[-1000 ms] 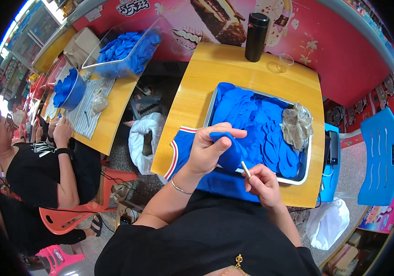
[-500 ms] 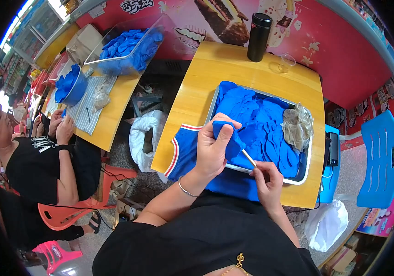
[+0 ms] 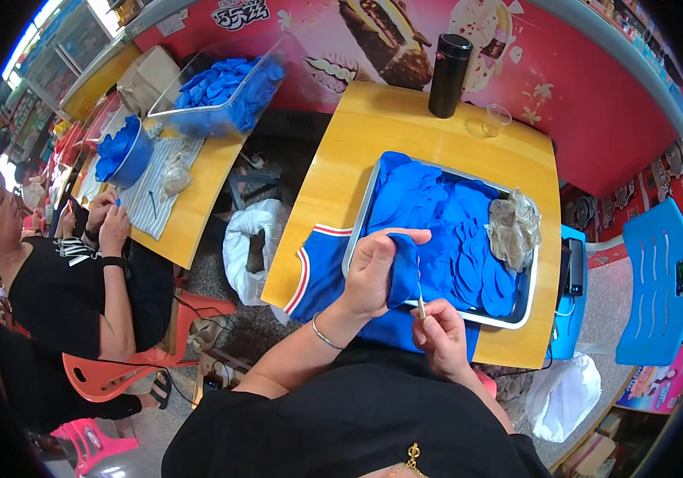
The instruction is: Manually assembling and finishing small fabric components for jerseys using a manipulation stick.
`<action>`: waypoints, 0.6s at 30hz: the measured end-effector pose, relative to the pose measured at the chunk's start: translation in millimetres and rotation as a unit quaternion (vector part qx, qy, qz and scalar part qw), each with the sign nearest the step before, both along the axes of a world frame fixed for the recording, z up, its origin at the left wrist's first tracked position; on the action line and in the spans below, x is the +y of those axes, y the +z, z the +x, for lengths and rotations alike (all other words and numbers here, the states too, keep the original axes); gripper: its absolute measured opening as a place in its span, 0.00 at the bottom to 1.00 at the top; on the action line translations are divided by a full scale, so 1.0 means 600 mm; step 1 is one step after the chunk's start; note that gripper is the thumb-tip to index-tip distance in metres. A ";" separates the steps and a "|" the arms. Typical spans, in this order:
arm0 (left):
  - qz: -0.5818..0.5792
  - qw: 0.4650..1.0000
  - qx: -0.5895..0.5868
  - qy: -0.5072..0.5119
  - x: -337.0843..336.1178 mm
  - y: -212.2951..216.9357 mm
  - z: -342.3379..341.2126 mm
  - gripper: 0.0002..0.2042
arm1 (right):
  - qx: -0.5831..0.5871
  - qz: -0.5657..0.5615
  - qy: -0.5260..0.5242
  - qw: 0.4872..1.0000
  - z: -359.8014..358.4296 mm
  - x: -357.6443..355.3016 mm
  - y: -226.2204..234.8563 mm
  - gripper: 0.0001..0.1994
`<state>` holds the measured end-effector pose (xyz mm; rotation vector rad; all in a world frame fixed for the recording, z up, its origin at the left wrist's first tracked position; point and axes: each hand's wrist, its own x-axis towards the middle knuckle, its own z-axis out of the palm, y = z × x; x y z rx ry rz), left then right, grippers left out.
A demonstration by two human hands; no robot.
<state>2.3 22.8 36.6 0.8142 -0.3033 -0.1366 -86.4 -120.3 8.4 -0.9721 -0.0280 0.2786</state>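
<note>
My left hand (image 3: 371, 275) grips a small blue fabric piece (image 3: 404, 275), thumb and fingers closed on it. Below it, my right hand (image 3: 441, 333) pinches a thin light-coloured stick (image 3: 421, 307), whose upper end meets the piece's lower edge. Just beyond both hands is a metal tray (image 3: 509, 323) heaped with flat blue fabric pieces (image 3: 437, 209). A crumpled, cloudy plastic bag (image 3: 514, 229) lies on its right side. Beneath my left hand, a blue garment (image 3: 321, 259) with red and white trim is spread over the table's near left edge.
A black bottle (image 3: 450, 76) and clear cup (image 3: 497, 120) stand at the back of the yellow table (image 3: 357, 127). To the left, a co-worker (image 3: 62, 295) sits by another table with a blue bucket (image 3: 136, 159) and clear bin (image 3: 198, 115). A blue chair (image 3: 655, 279) is at right.
The blue piece has turned more upright in my left hand. My right hand has moved slightly down and left, and the stick now points more steeply upward.
</note>
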 end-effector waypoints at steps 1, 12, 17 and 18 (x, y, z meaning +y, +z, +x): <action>0.000 1.000 0.000 0.001 -0.002 0.005 -0.001 0.25 | -0.016 -0.010 -0.010 1.000 0.001 0.004 0.000 0.08; 0.195 0.969 -0.153 0.008 0.025 0.040 0.028 0.10 | -0.103 -0.202 -0.148 0.963 0.008 -0.020 -0.008 0.04; 0.130 0.987 -0.098 0.011 0.024 0.021 0.018 0.09 | -0.125 -0.269 -0.152 0.943 0.010 -0.012 0.000 0.03; 0.130 0.987 -0.098 0.012 0.020 0.021 0.016 0.09 | -0.125 -0.269 -0.151 0.943 0.010 -0.011 -0.001 0.03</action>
